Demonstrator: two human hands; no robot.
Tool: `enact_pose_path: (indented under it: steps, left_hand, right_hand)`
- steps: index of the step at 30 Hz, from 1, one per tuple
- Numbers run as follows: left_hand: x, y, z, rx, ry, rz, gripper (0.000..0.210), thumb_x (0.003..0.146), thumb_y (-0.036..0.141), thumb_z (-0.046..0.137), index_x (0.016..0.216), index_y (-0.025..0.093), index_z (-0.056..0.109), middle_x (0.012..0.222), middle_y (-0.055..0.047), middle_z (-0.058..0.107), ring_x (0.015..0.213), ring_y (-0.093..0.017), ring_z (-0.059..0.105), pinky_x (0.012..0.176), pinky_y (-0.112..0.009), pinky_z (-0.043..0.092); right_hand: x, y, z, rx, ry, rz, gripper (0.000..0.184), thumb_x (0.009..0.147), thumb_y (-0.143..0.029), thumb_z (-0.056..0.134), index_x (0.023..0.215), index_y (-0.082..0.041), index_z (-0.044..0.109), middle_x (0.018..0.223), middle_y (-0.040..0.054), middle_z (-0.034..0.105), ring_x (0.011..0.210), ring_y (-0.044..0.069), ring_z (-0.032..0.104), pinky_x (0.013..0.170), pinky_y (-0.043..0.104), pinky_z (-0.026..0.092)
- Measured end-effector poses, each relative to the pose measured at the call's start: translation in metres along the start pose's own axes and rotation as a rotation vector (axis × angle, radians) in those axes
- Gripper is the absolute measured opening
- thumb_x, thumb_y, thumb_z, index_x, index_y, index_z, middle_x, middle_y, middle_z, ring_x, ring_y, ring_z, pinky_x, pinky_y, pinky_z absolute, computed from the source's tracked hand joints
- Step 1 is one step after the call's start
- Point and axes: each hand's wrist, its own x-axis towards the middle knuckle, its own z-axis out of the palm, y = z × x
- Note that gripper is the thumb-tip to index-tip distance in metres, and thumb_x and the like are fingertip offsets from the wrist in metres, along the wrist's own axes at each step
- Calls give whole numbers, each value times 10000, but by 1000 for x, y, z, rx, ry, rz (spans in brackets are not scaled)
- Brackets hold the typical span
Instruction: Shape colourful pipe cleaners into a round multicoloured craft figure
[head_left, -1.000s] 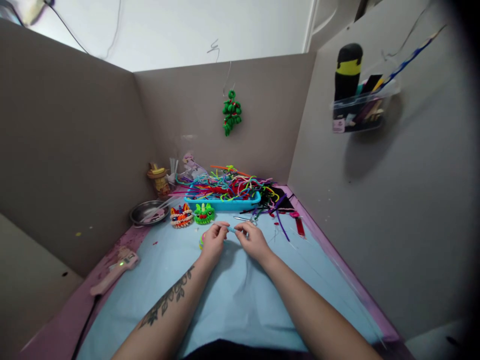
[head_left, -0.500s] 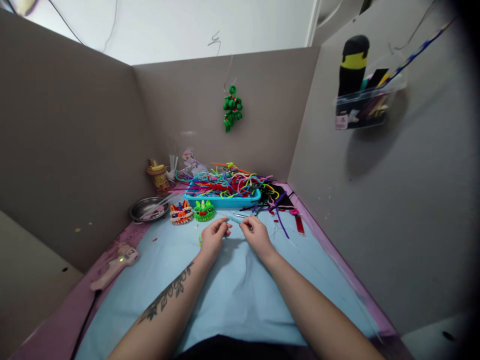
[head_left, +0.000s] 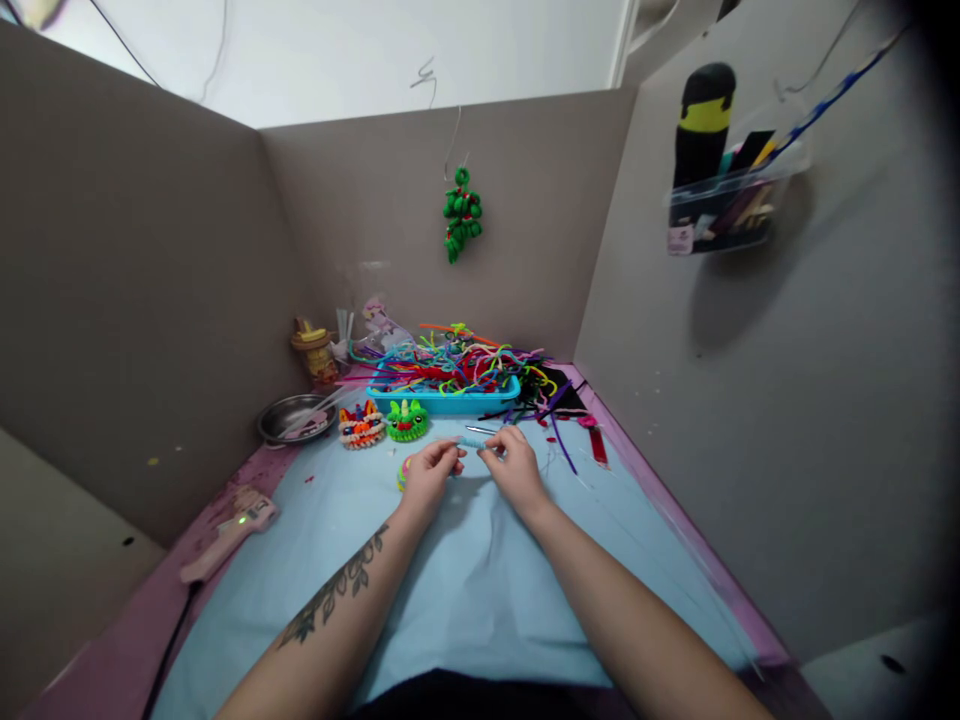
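Between my two hands a short light-blue fuzzy coil, like wound pipe cleaner, is stretched level above the blue cloth. My left hand pinches its left end with thumb and fingers. At the other end, my right hand pinches it the same way. A small yellow-green piece is partly hidden behind my left hand. Just beyond the fingers lie thin metal tweezers. A green animal-head figure and an orange one stand to the left.
A blue tray heaped with coloured pipe cleaners stands at the back. To the left are a metal bowl and a pink glue gun with a cord. Grey panels enclose the table; a clear bin hangs on the right one.
The coil has turned from slanting to nearly level between my fingers. My hands stay in almost the same place, and the view has shifted slightly.
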Motion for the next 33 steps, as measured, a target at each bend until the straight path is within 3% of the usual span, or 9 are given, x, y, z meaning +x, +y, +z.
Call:
enact_pose_path:
  steps: [7, 17, 20, 25, 29, 33]
  left_hand:
    - [0, 2, 0, 200, 94, 50, 298, 687, 369, 642, 866, 134, 684, 611, -2, 589, 516, -86, 445, 502, -209, 342]
    - [0, -2, 1, 154, 149, 70, 251, 659, 351, 646, 818, 158, 667, 622, -15, 620, 606, -141, 539, 552, -235, 393]
    - [0, -1, 1, 164, 150, 89, 224, 684, 334, 620, 821, 159, 653, 641, -19, 616, 628, -145, 546, 578, -241, 405]
    - [-2, 1, 0, 199, 133, 95, 193, 710, 321, 595, 823, 171, 642, 647, -14, 604, 653, -149, 553, 607, -244, 414]
    - [-4, 5, 1, 225, 99, 110, 203, 720, 330, 595, 817, 162, 655, 638, -12, 597, 603, -132, 529, 569, -232, 401]
    - [-3, 7, 1, 202, 34, 99, 302, 728, 361, 594, 939, 155, 656, 677, -12, 617, 543, -102, 497, 526, -218, 388]
  right_hand:
    - [-2, 0, 3, -25, -18, -19, 66, 677, -156, 558, 654, -197, 511, 731, -3, 493, 667, 150, 498, 610, 269, 402]
    - [-5, -6, 3, -87, -66, -61, 98, 675, -126, 527, 655, -206, 474, 763, 15, 497, 707, 169, 491, 628, 283, 398]
    - [-6, -6, 6, -65, -104, -38, 114, 663, -139, 550, 749, -205, 514, 803, 19, 516, 729, 171, 498, 645, 286, 417]
    - [-8, -7, 9, 3, -264, -29, 310, 669, -188, 598, 977, -202, 565, 904, 32, 549, 712, 148, 519, 628, 267, 441]
    - [-7, -9, 7, 30, -285, -90, 170, 767, -200, 507, 894, -197, 619, 825, 33, 572, 705, 147, 529, 638, 263, 430]
    - [-4, -9, 4, 39, -207, -96, 180, 800, -191, 453, 735, -193, 621, 699, 21, 570, 685, 158, 532, 630, 264, 411]
